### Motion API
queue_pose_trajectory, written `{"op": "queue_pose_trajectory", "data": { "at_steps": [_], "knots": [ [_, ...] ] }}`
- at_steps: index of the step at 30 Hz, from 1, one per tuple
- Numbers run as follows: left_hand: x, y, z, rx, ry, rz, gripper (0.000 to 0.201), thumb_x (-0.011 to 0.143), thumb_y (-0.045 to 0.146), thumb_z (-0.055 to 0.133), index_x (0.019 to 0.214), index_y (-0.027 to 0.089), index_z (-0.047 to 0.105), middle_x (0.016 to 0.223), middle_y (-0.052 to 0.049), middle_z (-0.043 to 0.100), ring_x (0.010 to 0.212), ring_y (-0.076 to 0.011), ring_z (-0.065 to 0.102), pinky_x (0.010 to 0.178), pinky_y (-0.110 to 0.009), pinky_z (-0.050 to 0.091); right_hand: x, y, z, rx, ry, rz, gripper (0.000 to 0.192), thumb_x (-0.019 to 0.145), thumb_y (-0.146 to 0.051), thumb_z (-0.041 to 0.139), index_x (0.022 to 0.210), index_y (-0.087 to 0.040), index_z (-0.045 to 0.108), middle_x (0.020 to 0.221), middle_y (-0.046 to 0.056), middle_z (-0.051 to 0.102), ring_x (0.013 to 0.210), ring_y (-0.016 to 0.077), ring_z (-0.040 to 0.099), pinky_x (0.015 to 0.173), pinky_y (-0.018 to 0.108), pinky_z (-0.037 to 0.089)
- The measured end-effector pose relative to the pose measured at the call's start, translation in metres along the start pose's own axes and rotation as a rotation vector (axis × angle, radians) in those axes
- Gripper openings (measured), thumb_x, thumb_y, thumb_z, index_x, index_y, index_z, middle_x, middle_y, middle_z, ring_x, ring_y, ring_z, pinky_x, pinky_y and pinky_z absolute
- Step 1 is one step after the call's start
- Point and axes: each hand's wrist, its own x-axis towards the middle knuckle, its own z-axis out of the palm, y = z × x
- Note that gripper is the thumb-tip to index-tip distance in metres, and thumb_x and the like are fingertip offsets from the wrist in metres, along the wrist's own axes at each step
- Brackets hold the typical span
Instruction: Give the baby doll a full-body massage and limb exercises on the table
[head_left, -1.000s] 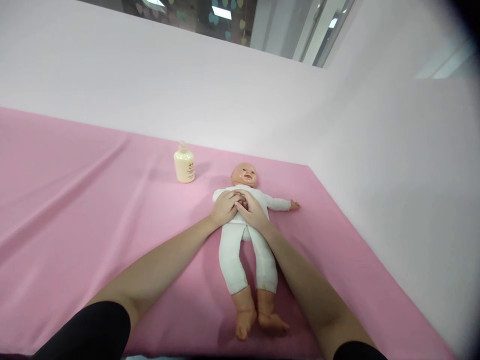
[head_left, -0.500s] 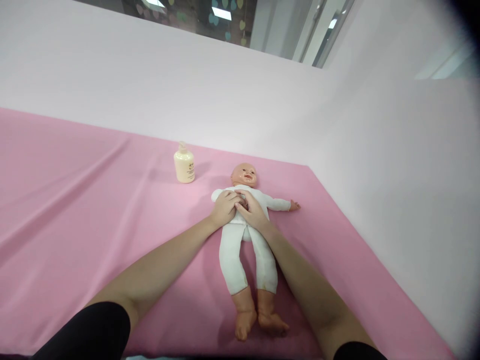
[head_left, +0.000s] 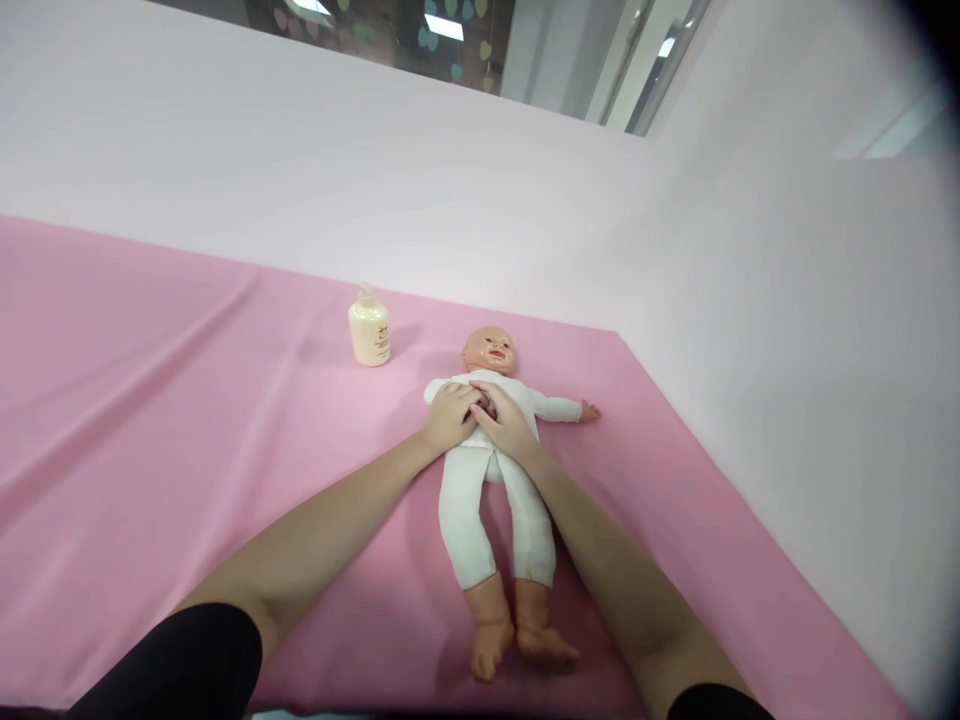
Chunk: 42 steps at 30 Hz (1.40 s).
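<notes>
Both hands were down on the doll [head_left: 491, 470], which lay flat on its back on the pink cloth [head_left: 150, 420] over the worktop, head toward the wall and bare feet toward the person. The left hand [head_left: 448, 416] rested on the chest from the doll's near side, fingers curled down onto the white suit, and the right hand [head_left: 508, 424] came in from the other side, palm down on the belly. The fingertips of the two hands met in the middle of the chest, just below the doll's chin. Neither hand closed around anything; they pressed on the torso, though from that angle it was hard to tell whether the fingers pinched the fabric. One doll arm stretched out to the right, clear of the right hand. The legs ran down between the two forearms. A cream pump bottle [head_left: 369, 331] stood upright on the cloth, up and left of the head, well apart from the left hand.
</notes>
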Motion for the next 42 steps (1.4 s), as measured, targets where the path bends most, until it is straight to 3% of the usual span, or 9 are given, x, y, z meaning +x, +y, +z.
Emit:
{"op": "queue_pose_trajectory", "data": {
  "at_steps": [20,42],
  "knots": [
    [-0.0004,-0.0010,-0.0011,0.094,0.050,-0.093,0.010,0.081,0.028,0.055,0.076,0.021,0.059,0.077,-0.003,0.063,0.081,-0.0217,0.055,0.079,-0.037,0.038,0.0001,-0.0062,0.0004,0.000,-0.017,0.029,0.039,0.085,-0.023,0.047,0.124,-0.020,0.052,0.107,0.006,0.063,0.090,0.0173,0.059,0.087,0.034,0.048],
    [-0.0012,-0.0041,-0.0010,0.068,0.006,-0.052,0.020,0.087,0.029,0.042,0.084,0.019,0.060,0.086,-0.007,0.062,0.086,-0.0234,0.053,0.082,-0.039,0.039,-0.0012,-0.0062,-0.0001,0.017,-0.002,0.019,0.037,0.086,-0.023,0.046,0.122,-0.019,0.053,0.103,0.006,0.062,0.089,0.0176,0.057,0.087,0.035,0.048]
  ]
}}
